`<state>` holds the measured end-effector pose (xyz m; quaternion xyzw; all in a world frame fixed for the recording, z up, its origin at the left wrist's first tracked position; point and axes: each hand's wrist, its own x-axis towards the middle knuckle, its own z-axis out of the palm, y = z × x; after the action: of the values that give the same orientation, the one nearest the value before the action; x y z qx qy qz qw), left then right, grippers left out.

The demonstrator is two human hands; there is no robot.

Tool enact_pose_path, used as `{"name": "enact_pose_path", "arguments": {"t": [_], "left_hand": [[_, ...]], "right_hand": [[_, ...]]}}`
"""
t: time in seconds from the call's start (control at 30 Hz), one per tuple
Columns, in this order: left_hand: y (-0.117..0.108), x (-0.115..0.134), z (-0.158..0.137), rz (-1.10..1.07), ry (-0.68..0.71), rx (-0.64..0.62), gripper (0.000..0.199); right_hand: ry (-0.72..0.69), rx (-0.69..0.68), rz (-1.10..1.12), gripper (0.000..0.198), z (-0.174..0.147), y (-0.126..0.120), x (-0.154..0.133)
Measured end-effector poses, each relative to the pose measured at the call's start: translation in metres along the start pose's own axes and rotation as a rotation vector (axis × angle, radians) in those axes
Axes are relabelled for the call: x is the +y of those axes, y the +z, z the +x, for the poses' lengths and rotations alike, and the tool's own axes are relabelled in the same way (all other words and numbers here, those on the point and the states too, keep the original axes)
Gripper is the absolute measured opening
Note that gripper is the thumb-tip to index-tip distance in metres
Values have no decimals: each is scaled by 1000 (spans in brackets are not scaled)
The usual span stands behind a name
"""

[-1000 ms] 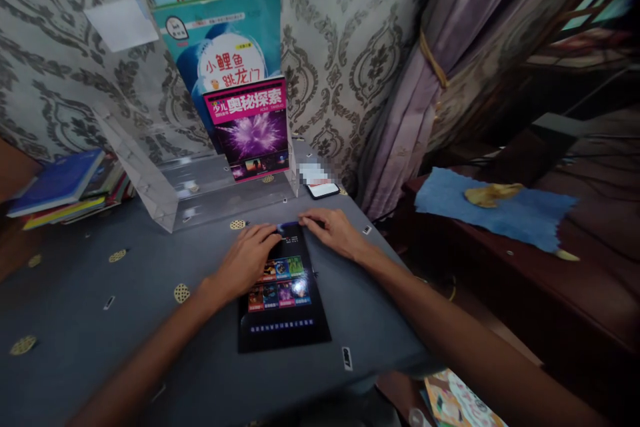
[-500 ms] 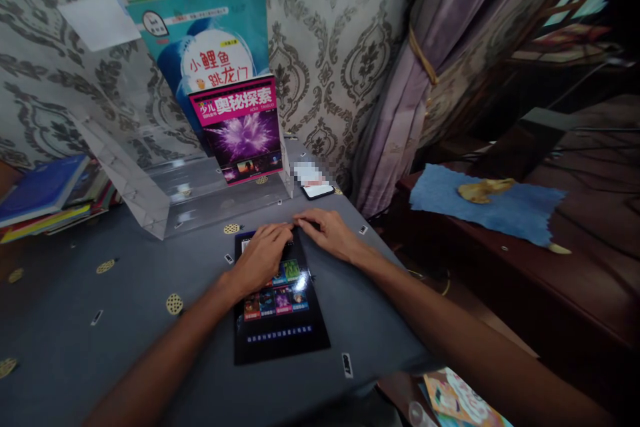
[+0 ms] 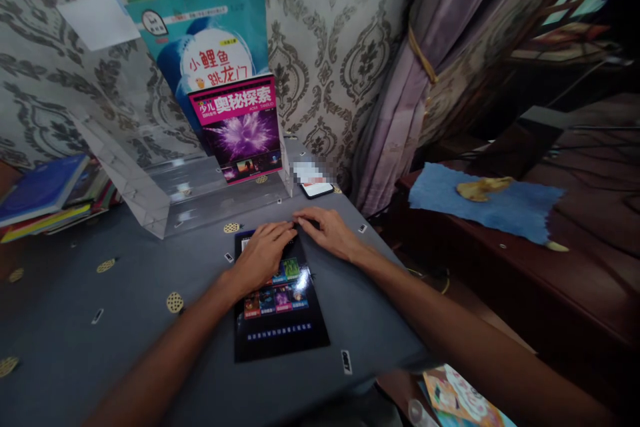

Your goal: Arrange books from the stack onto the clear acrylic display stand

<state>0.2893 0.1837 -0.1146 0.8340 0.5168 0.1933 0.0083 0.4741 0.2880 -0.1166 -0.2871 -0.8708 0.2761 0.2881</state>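
My left hand (image 3: 260, 257) and right hand (image 3: 330, 233) lie flat, fingers spread, gripping nothing — both press the far end of a dark magazine (image 3: 280, 310) lying flat on the grey tabletop (image 3: 125, 320), its long axis running 12 to 6 o'clock — the acrylic stand (image 3: 165, 193) at 11.

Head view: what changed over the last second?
The left hand slid right along the black booklet's far edge until its fingertips met the right hand. The booklet lies flat on the grey table as before; nothing was lifted or released.
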Motion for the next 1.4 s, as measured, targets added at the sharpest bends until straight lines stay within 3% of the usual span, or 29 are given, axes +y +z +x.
{"name": "enact_pose_path", "arguments": {"t": [0.53, 0.73, 0.9, 1.1, 1.23, 1.4], "left_hand": [[-5, 5, 2, 87, 19, -30, 42], [-7, 6, 3, 62, 23, -27, 42], [-9, 8, 3, 86, 21, -30, 41], [-9, 7, 0, 125, 59, -14, 42], [-10, 8, 0, 150, 101, -51, 41], [-12, 16, 1, 144, 51, -100, 38]], "right_hand": [[-60, -1, 39, 28, -1, 5, 4], [-147, -19, 19, 28, -1, 3, -1], [-118, -22, -57, 28, 0, 1, -1], [-108, -19, 2, 28, 0, 2, -1], [-104, -14, 14, 27, 0, 2, -1], [-118, -18, 12, 27, 1, 1, -1]]}}
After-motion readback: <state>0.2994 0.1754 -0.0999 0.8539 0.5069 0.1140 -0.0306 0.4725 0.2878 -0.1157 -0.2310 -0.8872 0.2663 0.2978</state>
